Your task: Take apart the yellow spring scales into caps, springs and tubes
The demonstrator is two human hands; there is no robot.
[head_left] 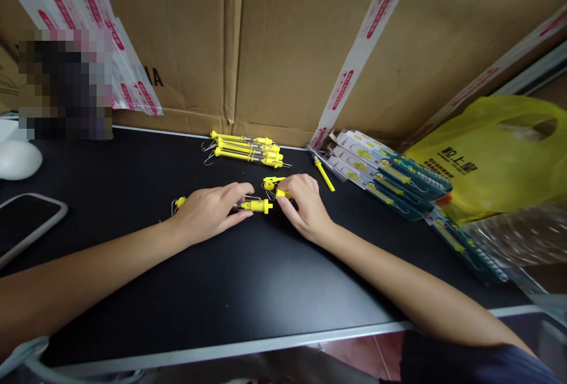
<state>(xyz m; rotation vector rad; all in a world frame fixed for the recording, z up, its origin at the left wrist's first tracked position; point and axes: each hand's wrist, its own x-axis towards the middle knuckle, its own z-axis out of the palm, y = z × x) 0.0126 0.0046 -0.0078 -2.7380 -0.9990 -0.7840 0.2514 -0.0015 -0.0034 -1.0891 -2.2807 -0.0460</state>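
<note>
My left hand [210, 210] is closed around a yellow plastic tool with metal rods [257, 205]. The tool lies level, just above or on the black tabletop, its yellow end pointing right; the middle is hidden under my fingers. My right hand [305, 204] pinches a small yellow plastic part [283, 194], partly covered by the fingers, a short way from the tool's end. Right behind it lie loose yellow pieces [269, 184] with thin wire. Farther back rests a row of several similar yellow tools [248, 150] with wire hooks at their left ends.
Several blue-green boxes [385, 174] are stacked at the right, with a yellow stick-like part [325, 174] beside them. A yellow plastic bag [496, 153] stands behind. At left are a phone [29, 224] and a white rounded object [20, 159]. Large cardboard [283, 47] walls the back.
</note>
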